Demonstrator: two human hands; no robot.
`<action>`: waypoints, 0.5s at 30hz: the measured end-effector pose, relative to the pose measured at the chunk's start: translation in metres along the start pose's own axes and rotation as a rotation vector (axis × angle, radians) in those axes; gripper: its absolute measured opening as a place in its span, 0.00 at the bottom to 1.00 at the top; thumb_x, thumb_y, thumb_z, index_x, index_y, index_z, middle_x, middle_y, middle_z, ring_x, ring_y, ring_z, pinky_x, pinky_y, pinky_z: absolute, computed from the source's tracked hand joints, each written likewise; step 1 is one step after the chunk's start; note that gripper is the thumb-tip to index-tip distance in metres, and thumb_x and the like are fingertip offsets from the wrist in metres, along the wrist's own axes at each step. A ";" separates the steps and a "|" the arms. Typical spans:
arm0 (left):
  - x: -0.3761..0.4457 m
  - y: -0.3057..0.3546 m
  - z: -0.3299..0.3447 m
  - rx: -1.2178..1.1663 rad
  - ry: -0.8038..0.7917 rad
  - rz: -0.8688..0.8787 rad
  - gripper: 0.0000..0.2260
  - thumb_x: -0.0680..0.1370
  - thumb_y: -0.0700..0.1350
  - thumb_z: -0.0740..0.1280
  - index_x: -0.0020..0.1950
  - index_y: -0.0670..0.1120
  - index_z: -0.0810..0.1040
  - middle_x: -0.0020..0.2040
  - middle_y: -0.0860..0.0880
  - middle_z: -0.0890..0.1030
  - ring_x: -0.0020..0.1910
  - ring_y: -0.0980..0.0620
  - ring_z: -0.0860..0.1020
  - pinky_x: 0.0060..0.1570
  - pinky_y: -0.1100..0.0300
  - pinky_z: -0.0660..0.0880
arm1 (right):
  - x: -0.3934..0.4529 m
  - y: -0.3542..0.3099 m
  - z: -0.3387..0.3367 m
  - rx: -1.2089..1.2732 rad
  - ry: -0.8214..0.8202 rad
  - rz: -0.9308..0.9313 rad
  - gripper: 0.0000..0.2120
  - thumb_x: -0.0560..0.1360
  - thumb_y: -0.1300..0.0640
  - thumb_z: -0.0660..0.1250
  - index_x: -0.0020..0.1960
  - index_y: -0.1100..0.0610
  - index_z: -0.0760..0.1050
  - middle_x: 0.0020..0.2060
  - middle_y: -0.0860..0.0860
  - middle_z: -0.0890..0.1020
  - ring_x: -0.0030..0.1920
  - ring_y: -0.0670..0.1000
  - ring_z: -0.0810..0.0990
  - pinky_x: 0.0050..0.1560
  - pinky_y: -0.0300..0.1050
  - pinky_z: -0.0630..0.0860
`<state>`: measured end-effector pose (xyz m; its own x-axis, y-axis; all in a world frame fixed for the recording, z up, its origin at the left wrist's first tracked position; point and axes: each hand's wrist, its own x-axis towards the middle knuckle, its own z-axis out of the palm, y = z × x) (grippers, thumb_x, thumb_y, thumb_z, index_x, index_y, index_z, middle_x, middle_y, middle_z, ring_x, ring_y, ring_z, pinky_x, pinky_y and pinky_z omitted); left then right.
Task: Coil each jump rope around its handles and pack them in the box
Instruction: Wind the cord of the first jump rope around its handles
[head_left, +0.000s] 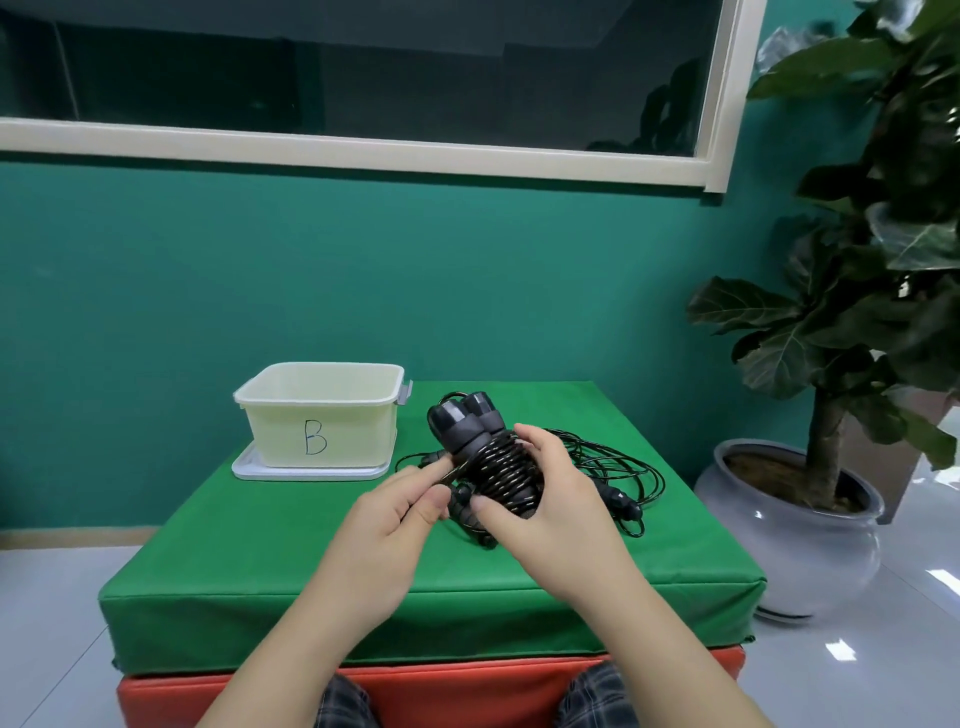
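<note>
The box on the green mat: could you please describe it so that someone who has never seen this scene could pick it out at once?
Start at the green mat in front of the teal wall. At its far left corner stands the box, a pale cream open plastic tub sitting on a white lid. Unlike the black jump ropes beside it, it bears a handwritten letter B on its front.

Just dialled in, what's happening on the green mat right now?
A person is coiling a black jump rope around its paired dark handles. The right hand grips the wound bundle while the left hand pinches the loose rope end beside it. More black rope lies uncoiled on the green padded mat behind. The pale plastic box marked B sits on its lid, with nothing visible inside.
</note>
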<state>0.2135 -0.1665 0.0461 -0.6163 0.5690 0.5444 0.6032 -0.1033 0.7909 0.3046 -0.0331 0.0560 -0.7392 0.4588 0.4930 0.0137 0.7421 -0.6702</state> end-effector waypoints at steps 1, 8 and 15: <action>0.000 0.000 -0.002 0.010 0.003 0.000 0.13 0.78 0.41 0.60 0.54 0.59 0.74 0.35 0.64 0.77 0.31 0.67 0.72 0.36 0.76 0.66 | 0.000 0.002 -0.001 0.026 0.018 -0.002 0.30 0.69 0.51 0.72 0.68 0.49 0.64 0.56 0.41 0.74 0.58 0.43 0.73 0.57 0.37 0.67; 0.005 -0.003 -0.010 0.210 0.065 0.106 0.13 0.76 0.41 0.64 0.44 0.60 0.78 0.37 0.61 0.78 0.39 0.63 0.75 0.40 0.75 0.67 | -0.003 0.005 -0.004 0.203 0.023 -0.022 0.26 0.67 0.48 0.71 0.63 0.41 0.67 0.55 0.35 0.75 0.54 0.38 0.76 0.55 0.32 0.70; 0.011 -0.014 -0.009 0.295 0.008 0.016 0.14 0.73 0.62 0.56 0.39 0.54 0.74 0.30 0.55 0.74 0.35 0.60 0.72 0.33 0.66 0.65 | -0.007 -0.003 -0.012 0.333 -0.067 -0.107 0.24 0.68 0.52 0.67 0.62 0.37 0.67 0.49 0.34 0.79 0.46 0.37 0.79 0.44 0.26 0.71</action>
<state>0.1934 -0.1658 0.0436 -0.6090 0.5629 0.5588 0.7329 0.1299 0.6678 0.3176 -0.0328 0.0608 -0.7672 0.3459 0.5401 -0.2785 0.5788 -0.7664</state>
